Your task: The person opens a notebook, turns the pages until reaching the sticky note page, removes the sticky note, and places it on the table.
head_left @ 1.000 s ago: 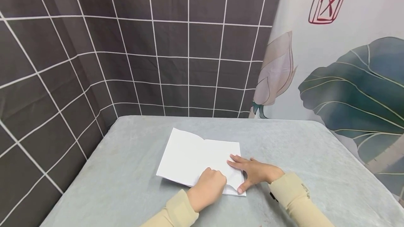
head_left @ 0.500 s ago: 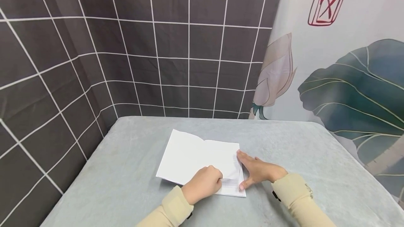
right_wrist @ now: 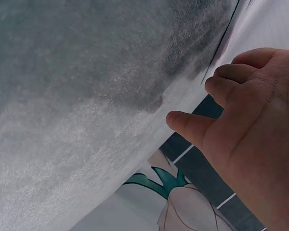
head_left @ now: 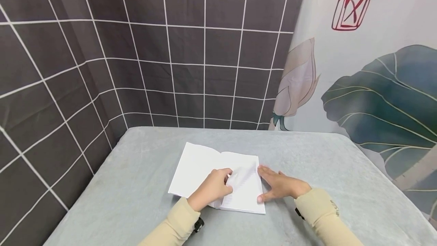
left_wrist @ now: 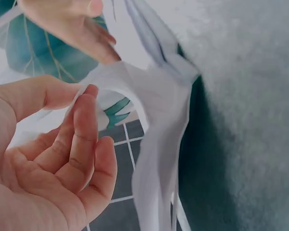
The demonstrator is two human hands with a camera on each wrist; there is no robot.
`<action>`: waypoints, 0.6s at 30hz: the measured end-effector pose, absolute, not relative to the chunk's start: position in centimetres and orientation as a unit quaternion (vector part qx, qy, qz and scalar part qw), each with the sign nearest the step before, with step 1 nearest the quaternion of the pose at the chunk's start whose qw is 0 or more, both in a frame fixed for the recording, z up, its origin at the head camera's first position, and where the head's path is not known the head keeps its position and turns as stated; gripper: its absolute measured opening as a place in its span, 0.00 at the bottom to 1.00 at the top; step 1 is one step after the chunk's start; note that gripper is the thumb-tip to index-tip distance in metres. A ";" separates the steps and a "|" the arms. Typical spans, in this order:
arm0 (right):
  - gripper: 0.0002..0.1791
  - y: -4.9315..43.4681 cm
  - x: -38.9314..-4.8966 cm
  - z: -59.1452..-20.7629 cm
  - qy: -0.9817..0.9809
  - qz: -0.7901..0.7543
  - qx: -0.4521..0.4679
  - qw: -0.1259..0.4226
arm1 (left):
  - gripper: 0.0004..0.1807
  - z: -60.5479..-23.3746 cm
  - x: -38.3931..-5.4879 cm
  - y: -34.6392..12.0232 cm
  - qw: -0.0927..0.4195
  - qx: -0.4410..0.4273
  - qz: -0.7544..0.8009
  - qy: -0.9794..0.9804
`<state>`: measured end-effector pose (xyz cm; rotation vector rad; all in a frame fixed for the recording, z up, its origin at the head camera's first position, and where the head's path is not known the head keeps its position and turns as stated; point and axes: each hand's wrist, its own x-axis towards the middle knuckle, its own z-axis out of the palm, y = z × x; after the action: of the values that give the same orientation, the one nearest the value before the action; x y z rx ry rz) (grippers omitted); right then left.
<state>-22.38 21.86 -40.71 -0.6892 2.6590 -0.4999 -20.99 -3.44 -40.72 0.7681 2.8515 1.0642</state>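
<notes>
An open notebook (head_left: 196, 164) with white pages lies in the middle of the table. My left hand (head_left: 211, 188) is over its right half, pinching a page (head_left: 236, 176) between thumb and fingertips. That page curves up and leans leftward. Seen from the left wrist, the thumb and forefinger of the left hand (left_wrist: 62, 149) grip the edge of the bent page (left_wrist: 161, 130). At the notebook's right edge, my right hand (head_left: 282, 185) has its fingers extended and its thumb apart. The right wrist view shows this hand (right_wrist: 260, 120) beside the paper, holding nothing.
A grey cloth covers the table (head_left: 136, 189). Behind it and on the left hangs a dark curtain (head_left: 186, 73) with white grid lines. A pale curtain (head_left: 341, 56) with lotus prints hangs on the right. The left wrist carries a black strap (head_left: 198, 224).
My left hand has moved left and up across the notebook, lifting and bending the page with it. My right hand has drawn back from the page to the right edge.
</notes>
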 end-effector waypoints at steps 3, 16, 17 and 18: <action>0.61 21.8 -22.2 -40.7 0.937 -0.180 -0.247 0.170 | 0.08 -40.5 -21.5 -4.0 -0.017 0.238 0.360 0.902; 0.61 21.3 -22.3 -41.3 0.938 -0.170 -0.253 0.164 | 0.18 -39.6 -23.8 -6.8 -0.036 0.160 0.438 0.884; 0.61 21.3 -22.4 -41.4 0.939 -0.168 -0.251 0.165 | 0.18 -39.6 -23.9 -7.0 -0.034 0.156 0.444 0.882; 0.62 21.3 -22.4 -41.4 0.939 -0.168 -0.248 0.168 | 0.19 -39.5 -24.0 -7.2 -0.027 0.153 0.455 0.877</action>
<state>-22.40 21.27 -41.39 -0.7054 2.6723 -0.4768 -23.97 -7.20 -39.52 0.4904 2.8026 1.4530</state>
